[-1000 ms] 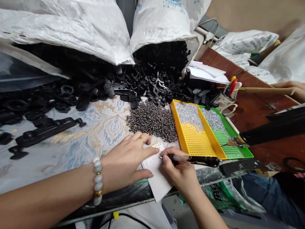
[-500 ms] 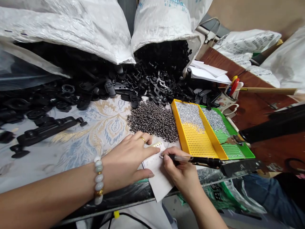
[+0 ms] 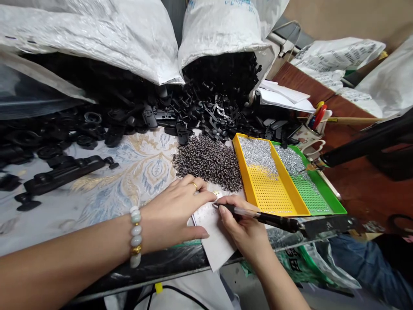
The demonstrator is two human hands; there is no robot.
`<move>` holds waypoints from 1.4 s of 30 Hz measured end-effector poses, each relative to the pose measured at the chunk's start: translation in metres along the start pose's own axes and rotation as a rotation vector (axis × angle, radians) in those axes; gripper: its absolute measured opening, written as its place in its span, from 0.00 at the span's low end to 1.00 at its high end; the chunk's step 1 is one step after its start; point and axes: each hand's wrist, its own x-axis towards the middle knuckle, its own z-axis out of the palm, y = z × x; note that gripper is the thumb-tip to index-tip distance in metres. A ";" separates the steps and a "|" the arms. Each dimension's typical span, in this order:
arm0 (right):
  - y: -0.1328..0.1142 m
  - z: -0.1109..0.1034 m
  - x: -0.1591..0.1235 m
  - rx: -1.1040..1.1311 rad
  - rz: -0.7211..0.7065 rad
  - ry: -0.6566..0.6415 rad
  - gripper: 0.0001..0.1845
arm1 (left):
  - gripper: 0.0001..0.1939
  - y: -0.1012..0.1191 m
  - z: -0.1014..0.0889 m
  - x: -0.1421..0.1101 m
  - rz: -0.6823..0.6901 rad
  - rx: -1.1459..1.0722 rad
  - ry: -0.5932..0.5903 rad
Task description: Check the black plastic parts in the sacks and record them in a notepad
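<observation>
While the right hand is gripping a pen near its tip, lower centre, the left hand is lying spread over the notepad there. The pen is probably handling light and rigid; the notepad, likely bendable, is inviting an edge hold. Its faint marks and the green bag's lettering, lower right, are defying reading.

From a head-worn camera looking forward and down at close range, a person's bare left hand and bare right hand appear just below the centre of view, forearms entering from lower left and the bottom edge. The wide frame spans a white, blue-and-gold patterned table covering, reaching back to a bulging white plastic sack and a reddish-brown wooden surface at right.
</observation>
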 end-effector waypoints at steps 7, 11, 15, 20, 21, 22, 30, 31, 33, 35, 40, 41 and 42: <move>-0.001 0.001 0.000 -0.004 0.006 -0.005 0.06 | 0.25 0.000 -0.001 0.000 0.012 -0.002 -0.001; 0.000 -0.001 0.000 0.001 0.048 0.033 0.07 | 0.25 -0.002 0.002 -0.001 0.028 0.006 0.030; 0.001 -0.003 -0.002 -0.002 0.024 0.057 0.07 | 0.24 -0.002 0.003 -0.002 0.019 0.012 0.068; 0.001 -0.002 0.000 0.009 0.006 0.023 0.07 | 0.21 0.004 -0.002 -0.002 -0.027 0.006 0.031; 0.000 -0.002 0.001 0.009 0.006 0.026 0.07 | 0.21 0.004 -0.003 -0.002 -0.034 0.001 0.027; -0.001 -0.001 0.002 0.011 0.006 0.027 0.07 | 0.21 0.005 -0.003 -0.002 -0.040 -0.005 0.023; -0.002 0.000 0.003 0.019 0.001 0.003 0.07 | 0.21 0.003 0.000 -0.002 -0.039 -0.022 0.017; -0.002 0.000 0.002 0.016 -0.004 0.003 0.07 | 0.22 0.002 0.001 -0.003 -0.032 -0.018 0.026; -0.001 0.000 0.002 0.008 -0.012 0.007 0.07 | 0.22 0.001 0.003 -0.003 -0.018 -0.010 0.048; -0.001 0.001 0.003 0.001 -0.021 0.011 0.07 | 0.22 -0.001 0.005 -0.004 -0.002 -0.005 0.063; -0.002 0.001 0.003 0.008 -0.019 -0.006 0.07 | 0.22 -0.003 0.006 -0.003 0.001 0.010 0.070; -0.002 0.001 0.003 0.008 -0.019 -0.007 0.07 | 0.22 -0.002 0.006 -0.003 0.001 0.011 0.071; -0.002 0.001 0.003 0.007 -0.020 -0.005 0.07 | 0.21 -0.002 0.007 -0.002 0.004 0.010 0.070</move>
